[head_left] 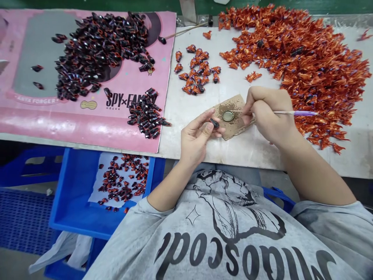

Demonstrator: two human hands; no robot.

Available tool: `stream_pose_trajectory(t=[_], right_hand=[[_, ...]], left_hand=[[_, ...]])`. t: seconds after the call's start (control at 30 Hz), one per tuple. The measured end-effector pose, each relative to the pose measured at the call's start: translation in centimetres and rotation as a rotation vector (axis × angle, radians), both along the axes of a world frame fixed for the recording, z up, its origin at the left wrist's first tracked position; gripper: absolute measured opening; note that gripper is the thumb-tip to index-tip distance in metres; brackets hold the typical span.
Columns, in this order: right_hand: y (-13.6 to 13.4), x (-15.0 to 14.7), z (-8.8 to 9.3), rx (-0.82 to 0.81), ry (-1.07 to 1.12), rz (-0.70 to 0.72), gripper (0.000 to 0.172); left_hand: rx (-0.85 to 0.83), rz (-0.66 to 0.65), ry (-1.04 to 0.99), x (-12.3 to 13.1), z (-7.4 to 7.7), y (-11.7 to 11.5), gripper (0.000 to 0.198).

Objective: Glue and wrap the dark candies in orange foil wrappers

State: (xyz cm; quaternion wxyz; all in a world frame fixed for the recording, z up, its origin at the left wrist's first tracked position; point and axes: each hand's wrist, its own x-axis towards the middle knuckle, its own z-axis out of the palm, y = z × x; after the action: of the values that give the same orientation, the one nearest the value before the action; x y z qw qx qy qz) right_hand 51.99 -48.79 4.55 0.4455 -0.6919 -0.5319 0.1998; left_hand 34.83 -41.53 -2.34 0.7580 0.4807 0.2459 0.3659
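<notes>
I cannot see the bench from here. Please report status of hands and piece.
Left hand pinches small dark piece. Right hand holds thin stick, tip at round dish on brown card. Nothing blocking.

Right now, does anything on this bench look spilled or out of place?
Yes, slightly. Two dark pieces lie apart from the big dark pile on the pink board, and one orange piece sits away from the orange heap near the right edge.

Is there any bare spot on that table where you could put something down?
Yes: bare white table lies between the pink board and the left hand, and along the near edge under the right hand. The right side is crowded by the orange pile.
</notes>
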Motion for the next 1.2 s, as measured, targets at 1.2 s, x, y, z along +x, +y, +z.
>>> stream_pose_trajectory(t=[1.2], right_hand=[[-0.7,-1.0,0.9,0.025,0.266,0.222,0.018]], left_hand=[[0.061,0.07,0.004,0.4,-0.1,-0.6,0.025]])
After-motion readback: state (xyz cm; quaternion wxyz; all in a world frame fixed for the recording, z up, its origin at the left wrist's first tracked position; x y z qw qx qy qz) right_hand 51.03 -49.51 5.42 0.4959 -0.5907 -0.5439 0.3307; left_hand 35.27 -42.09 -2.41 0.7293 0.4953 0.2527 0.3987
